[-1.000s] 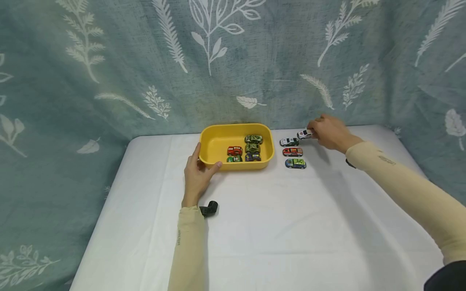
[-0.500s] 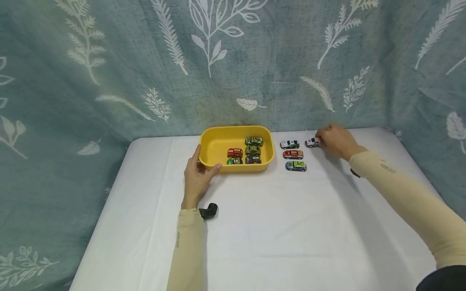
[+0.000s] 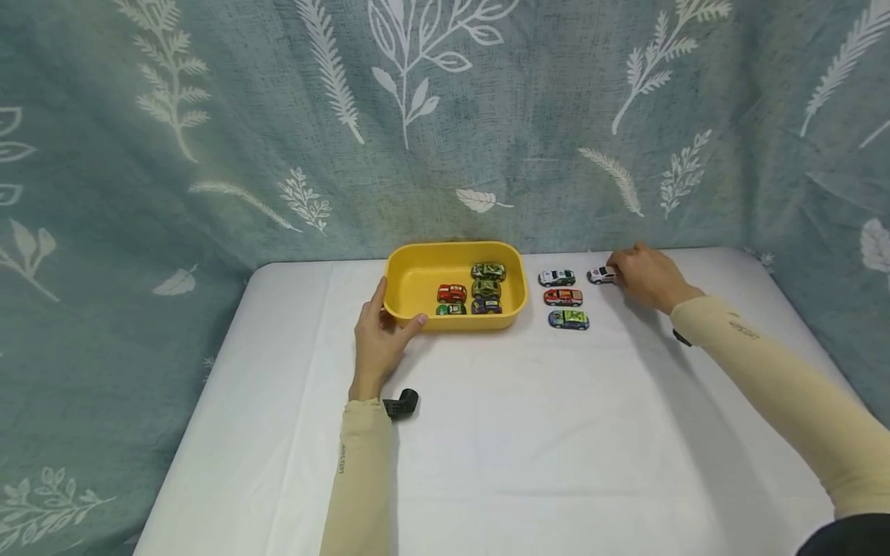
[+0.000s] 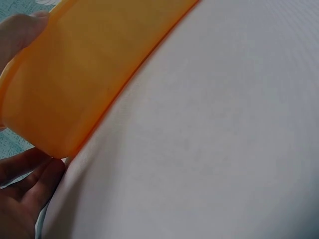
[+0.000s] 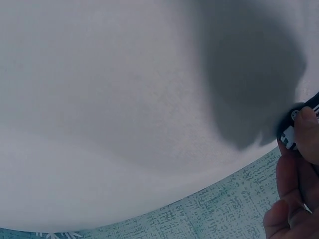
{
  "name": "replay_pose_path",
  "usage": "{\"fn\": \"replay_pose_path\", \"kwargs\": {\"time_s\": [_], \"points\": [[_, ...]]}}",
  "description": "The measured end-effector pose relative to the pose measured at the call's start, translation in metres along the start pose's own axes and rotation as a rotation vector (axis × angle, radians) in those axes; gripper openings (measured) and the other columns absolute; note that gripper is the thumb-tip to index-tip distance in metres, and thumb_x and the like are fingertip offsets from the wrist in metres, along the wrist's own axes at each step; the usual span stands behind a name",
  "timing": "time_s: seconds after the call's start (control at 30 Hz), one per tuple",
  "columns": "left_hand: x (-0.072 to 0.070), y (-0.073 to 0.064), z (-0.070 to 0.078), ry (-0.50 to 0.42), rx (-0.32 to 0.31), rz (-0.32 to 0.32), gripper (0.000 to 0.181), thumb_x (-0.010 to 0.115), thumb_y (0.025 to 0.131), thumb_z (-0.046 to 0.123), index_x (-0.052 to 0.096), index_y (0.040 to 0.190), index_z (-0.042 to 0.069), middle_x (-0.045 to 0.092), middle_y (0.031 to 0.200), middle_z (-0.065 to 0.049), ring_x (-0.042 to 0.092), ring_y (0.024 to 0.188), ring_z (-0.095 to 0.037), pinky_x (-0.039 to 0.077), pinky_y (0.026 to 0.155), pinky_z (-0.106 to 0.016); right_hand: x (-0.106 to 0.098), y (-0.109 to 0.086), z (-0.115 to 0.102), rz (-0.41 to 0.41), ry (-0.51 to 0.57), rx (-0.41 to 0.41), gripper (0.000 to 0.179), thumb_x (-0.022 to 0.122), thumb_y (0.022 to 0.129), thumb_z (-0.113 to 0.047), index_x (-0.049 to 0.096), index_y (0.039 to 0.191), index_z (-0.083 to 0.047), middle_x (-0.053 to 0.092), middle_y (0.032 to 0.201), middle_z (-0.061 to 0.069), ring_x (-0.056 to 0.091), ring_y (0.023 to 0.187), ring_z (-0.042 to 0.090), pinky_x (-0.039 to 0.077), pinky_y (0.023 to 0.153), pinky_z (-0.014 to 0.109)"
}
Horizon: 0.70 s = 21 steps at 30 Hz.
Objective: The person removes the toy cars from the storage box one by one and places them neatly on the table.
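Observation:
My left hand (image 3: 378, 347) grips the near left corner of a yellow plastic tray (image 3: 454, 325). Its thumb lies over the rim and the fingers are against the side; the left wrist view shows the tray's orange-looking wall (image 4: 94, 64) between them. Inside the tray, toward the right, are several toy cars, among them a red one (image 3: 452, 293) and a camouflage-green one (image 3: 488, 271). At the table's far right, my right hand (image 3: 647, 274) pinches a white toy car (image 3: 601, 275) at the tabletop. In the right wrist view the thumb covers part of this car (image 5: 289, 135).
Between tray and right hand, three toy cars stand in a column: white and green (image 3: 556, 278), red (image 3: 563, 298), and blue and green (image 3: 568, 320). A white cloth covers the table (image 3: 528, 432). A leaf-patterned curtain (image 3: 431, 177) hangs along the table's far edge.
My right hand has shifted right with the white car, leaving it to the right of the white-and-green car. My left hand has stayed on the tray.

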State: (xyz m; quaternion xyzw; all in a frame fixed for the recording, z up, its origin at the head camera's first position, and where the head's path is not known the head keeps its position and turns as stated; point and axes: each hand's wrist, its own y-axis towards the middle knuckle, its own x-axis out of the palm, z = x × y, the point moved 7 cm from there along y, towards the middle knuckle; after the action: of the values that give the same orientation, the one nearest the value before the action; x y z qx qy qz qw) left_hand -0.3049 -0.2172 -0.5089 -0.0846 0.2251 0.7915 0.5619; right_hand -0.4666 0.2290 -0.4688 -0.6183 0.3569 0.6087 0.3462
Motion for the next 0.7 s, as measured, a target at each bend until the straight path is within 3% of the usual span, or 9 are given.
{"fn": "replay_pose_path", "kwargs": {"time_s": [0.47,0.7], "points": [[-0.0022,0.001,0.0004,0.018,0.008,0.009,0.101,0.09,0.085,0.044,0.035,0.167,0.024,0.06,0.128,-0.019,0.058,0.105,-0.026,0.051,0.094,-0.039,0.0,-0.0001,-0.0039,0.012,-0.015,0.002,0.031,0.07,0.099,-0.005,0.069,0.126,0.009,0.073,0.118,0.028,0.062,0.108,0.045,0.053,0.093,0.061],[-0.0023,-0.0001,0.0015,0.003,0.0,-0.002,0.102,0.091,0.084,0.043,0.035,0.167,0.025,0.06,0.129,-0.02,0.059,0.107,-0.027,0.052,0.097,-0.043,-0.0041,-0.004,-0.0043,0.003,0.003,-0.008,0.048,0.076,0.094,-0.01,0.062,0.136,0.009,0.068,0.127,0.033,0.06,0.113,0.049,0.051,0.096,0.063]]}}
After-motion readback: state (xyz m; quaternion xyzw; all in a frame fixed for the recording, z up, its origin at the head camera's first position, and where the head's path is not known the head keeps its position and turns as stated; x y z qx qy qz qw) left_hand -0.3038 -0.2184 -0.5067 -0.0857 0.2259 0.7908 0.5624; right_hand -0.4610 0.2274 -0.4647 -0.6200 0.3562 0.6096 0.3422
